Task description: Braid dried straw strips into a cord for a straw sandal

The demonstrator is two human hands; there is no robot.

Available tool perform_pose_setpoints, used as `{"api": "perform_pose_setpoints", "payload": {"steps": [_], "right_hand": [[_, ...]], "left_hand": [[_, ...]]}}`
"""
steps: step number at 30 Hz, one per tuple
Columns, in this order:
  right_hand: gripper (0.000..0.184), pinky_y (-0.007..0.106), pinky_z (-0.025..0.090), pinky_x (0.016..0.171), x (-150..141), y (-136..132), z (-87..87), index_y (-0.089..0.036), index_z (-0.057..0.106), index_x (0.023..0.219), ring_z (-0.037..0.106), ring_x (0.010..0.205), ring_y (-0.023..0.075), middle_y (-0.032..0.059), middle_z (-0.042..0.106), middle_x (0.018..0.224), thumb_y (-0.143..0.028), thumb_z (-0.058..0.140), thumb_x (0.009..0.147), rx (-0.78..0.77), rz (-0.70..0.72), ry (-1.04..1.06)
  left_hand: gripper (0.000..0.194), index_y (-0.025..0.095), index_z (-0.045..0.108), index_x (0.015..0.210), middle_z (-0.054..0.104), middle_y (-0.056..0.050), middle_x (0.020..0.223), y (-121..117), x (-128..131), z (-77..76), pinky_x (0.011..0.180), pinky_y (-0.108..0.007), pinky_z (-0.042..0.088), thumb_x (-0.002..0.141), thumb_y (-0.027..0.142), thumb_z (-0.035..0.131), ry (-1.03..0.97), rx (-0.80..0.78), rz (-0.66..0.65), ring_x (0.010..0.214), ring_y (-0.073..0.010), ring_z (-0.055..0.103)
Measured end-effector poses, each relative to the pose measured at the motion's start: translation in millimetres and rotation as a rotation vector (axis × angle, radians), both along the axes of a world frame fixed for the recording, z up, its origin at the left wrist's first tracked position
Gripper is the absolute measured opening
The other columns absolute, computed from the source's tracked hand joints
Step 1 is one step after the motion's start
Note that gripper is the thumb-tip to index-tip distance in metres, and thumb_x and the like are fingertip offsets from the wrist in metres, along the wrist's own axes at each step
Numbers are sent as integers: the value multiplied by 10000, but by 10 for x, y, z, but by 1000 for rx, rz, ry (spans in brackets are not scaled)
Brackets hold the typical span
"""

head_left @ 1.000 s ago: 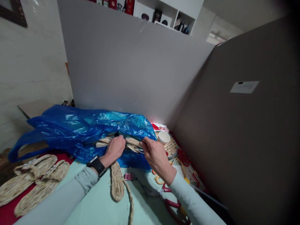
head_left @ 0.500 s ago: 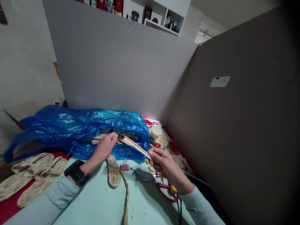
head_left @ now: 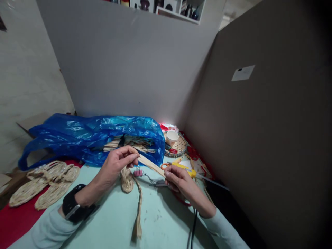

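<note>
A pale flat strip (head_left: 151,165) stretches above the table (head_left: 160,224), its left, farther end pinched by the left hand's (head_left: 115,166) fingertips, its right, nearer end between the right hand's (head_left: 184,181) thumb and fingers. Beyond lies a blue bag (head_left: 77,129).

Bare left hand (head_left: 118,162) in pinch grip, bare right hand (head_left: 183,183) likewise, pale grey-green fabric-sleeved forearms (head_left: 48,224) converging forward.
</note>
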State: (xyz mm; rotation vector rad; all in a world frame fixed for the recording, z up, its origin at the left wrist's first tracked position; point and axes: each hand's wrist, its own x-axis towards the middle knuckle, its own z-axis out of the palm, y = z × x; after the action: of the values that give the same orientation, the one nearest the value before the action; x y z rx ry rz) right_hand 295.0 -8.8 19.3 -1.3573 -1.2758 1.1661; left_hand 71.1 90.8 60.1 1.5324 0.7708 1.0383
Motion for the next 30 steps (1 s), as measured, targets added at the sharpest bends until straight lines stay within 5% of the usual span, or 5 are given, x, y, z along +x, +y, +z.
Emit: {"api": "perform_pose_setpoints", "payload": {"steps": [5, 11, 15, 21, 30], "right_hand": [[279, 219, 248, 451, 12, -63, -62, -201, 540, 811, 355, 495, 89, -27, 546, 677, -446, 540, 945, 25, -4, -89], [226, 242, 356, 587, -69, -90, -107, -189, 583, 794, 500, 635, 126, -6, 610, 734, -307, 528, 979, 107, 59, -264], [190, 254, 336, 616, -122, -121, -77, -178, 617, 800, 501, 672, 135, -18, 593, 727, -294, 603, 950, 171, 50, -361], [319, 254, 324, 628, -159, -146, -27, -184, 567, 702, 479, 646, 126, -25, 563, 681, -287, 508, 998, 226, -67, -361], [354, 246, 325, 553, -339, -235, -88, -214, 525, 739, 443, 545, 121, -32, 558, 635, -352, 414, 1046, 289, -167, -236]], "left_hand": [[262, 207, 508, 593, 357, 95, 513, -164, -15, -5, 419, -201, 218, 767, 312, 673, -48, -99, 30, 434, -65, 277], [411, 240, 355, 540, 273, 98, 473, -343, -37, -92, 395, -210, 160, 870, 295, 593, -15, -156, 51, 409, -68, 205], [390, 214, 465, 555, 366, 76, 478, -435, -78, -133, 409, -204, 240, 893, 309, 634, 35, -122, 40, 427, -73, 295], [32, 211, 716, 826, 703, 14, 718, -493, -123, -156, 577, -224, 477, 830, 241, 726, 36, -14, 35, 613, -128, 602], [172, 179, 738, 841, 724, 15, 655, -519, -69, -306, 484, -225, 475, 868, 339, 678, 2, -180, -27, 425, -111, 626]]}}
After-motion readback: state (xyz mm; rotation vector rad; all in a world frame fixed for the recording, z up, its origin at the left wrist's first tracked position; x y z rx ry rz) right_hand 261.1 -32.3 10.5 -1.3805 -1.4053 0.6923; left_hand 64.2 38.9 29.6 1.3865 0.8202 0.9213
